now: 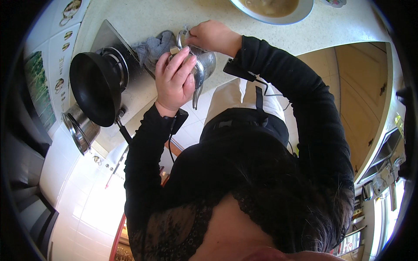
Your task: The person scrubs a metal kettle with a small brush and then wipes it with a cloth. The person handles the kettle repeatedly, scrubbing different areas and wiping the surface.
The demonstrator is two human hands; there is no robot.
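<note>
A shiny metal kettle (206,62) is held tilted above the counter's front edge, its narrow spout pointing down. My left hand (176,76) is around its near left side, partly hiding it, with a small beige knob by the fingertips. My right hand (214,37) pinches a crumpled, translucent, shiny material (186,32) against the kettle's curved handle (179,38); exactly what that material is cannot be told. A grey-blue cloth (155,45) lies crumpled on the counter, just left of the kettle.
To the left, a black wok (94,89) rests tilted at the gas hob (135,83). A steel pot (81,127) is beyond its lower rim. A blue-rimmed bowl (303,16) of brownish liquid stands on the pale countertop (339,27), near a small patterned dish (336,2).
</note>
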